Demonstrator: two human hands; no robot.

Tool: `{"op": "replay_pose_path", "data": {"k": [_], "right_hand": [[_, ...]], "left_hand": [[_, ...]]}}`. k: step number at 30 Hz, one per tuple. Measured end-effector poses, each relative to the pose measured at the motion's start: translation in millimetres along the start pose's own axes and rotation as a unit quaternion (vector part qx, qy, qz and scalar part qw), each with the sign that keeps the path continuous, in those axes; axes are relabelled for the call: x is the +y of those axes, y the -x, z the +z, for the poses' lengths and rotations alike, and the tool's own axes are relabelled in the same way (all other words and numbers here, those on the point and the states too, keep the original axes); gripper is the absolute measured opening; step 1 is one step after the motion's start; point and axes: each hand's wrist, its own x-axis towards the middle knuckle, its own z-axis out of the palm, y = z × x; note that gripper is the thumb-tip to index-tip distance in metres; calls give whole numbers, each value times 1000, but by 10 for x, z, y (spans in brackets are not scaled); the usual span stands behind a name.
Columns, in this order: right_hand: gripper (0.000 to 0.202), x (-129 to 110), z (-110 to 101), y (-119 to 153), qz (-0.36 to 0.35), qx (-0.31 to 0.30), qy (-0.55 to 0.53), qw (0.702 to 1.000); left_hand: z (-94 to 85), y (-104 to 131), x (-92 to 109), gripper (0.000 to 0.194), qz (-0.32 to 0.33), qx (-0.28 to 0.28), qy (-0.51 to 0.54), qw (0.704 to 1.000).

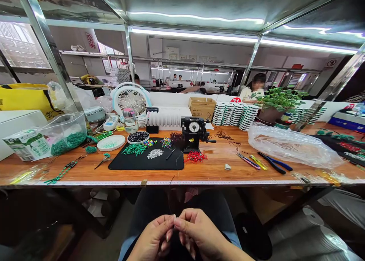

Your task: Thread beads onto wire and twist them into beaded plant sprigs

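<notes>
Over the lap, below the table's front edge, my left hand and my right hand meet with thumbs and forefingers pinched together at the tips. Whatever lies between the fingertips is too small to make out. Above them on the table, a black mat carries green beaded pieces, a heap of silvery beads and multicoloured beads. Behind the mat stands a black hand-cranked winding machine with a row of white discs. Red beaded pieces lie at its foot.
Tweezers, a yellow cutter and blue-handled pliers lie at the right, before a plastic bag. Stacked spools, a fan and a jar stand behind. A person sits beyond the partition.
</notes>
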Motion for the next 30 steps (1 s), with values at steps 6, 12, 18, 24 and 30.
{"op": "replay_pose_path", "data": {"k": [6,12,18,24,30], "right_hand": [[38,-37,-28,40,-4,18,38,999],[33,-3,-42,18,-22,30,51,998],[34,22,-46,6,-21,38,54,998],[30,-54,-74,56,-53,62,126,989],[21,-300,-34,-22,-114,92,264,953]], "left_hand": [[1,-19,-21,47,-1,-15,23,1000],[-23,-47,-19,46,5,-15,27,1000],[-24,-57,2,47,-2,-21,23,1000],[-39,-66,-1,48,-8,-45,16,999],[-50,-78,-22,45,1,-40,-7,999]]}}
